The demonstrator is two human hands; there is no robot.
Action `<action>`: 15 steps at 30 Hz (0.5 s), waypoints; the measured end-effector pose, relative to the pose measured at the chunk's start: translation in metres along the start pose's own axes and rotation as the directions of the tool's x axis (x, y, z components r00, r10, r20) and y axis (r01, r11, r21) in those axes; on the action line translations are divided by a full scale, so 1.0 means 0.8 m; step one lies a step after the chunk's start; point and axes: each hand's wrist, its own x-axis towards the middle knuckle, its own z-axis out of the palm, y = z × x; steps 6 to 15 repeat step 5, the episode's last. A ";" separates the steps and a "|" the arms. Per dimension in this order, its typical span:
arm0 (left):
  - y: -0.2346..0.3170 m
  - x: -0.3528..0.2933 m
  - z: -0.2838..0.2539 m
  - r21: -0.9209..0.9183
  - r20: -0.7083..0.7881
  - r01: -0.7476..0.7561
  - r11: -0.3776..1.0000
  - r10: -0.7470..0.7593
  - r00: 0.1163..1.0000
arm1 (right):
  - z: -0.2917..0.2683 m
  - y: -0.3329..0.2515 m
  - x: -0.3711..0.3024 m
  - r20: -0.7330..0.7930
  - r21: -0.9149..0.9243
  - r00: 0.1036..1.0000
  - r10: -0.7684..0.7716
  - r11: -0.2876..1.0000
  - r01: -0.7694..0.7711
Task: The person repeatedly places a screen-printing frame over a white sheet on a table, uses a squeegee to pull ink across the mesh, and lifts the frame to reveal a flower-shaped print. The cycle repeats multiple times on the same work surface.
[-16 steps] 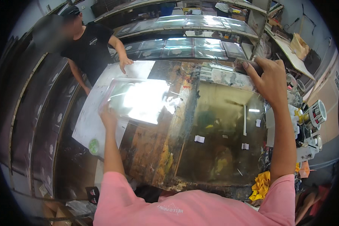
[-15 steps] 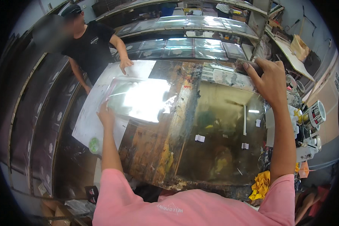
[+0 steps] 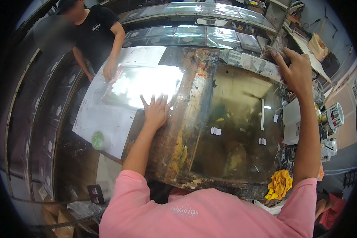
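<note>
My left hand point(image 3: 156, 112), fingers spread, lies on the near right edge of a shiny clear plastic sheet point(image 3: 127, 88). A white flower-like print shows on the sheet's left part, and glare hides much of the rest. Beneath it is white paper point(image 3: 85, 122) on the stained wooden tabletop point(image 3: 154, 159). At the far right corner of a screen-printing frame point(image 3: 253, 63), my right hand point(image 3: 296, 74) is closed around a brown wooden block point(image 3: 281, 55). The frame's yellowish-brown screen point(image 3: 236, 101) carries several small white pieces.
Across the table a co-worker's hand point(image 3: 110, 70) is at the sheet's far left corner. A green-filled cup point(image 3: 97, 140) stands on the paper. Cans point(image 3: 332, 115) line the right side, with a yellow cloth point(image 3: 280, 183) nearby. Racks with sheets point(image 3: 188, 35) stand behind.
My left hand has moved right, from the sheet's left edge to its near right edge, fingers now spread. The co-worker's hand has come down to the sheet's corner. My right hand keeps its hold.
</note>
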 end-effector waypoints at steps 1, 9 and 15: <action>0.001 0.001 0.001 -0.032 0.049 0.024 0.999 -0.022 0.999 | 0.002 -0.002 -0.004 -0.028 -0.005 1.000 -0.006 1.000 0.006; -0.025 0.024 0.009 -0.252 0.067 0.086 0.964 -0.071 0.995 | -0.001 0.001 -0.004 0.058 0.009 0.998 0.011 1.000 -0.012; -0.025 0.024 0.009 -0.252 0.067 0.086 0.964 -0.071 0.995 | -0.001 0.001 -0.004 0.058 0.009 0.998 0.011 1.000 -0.012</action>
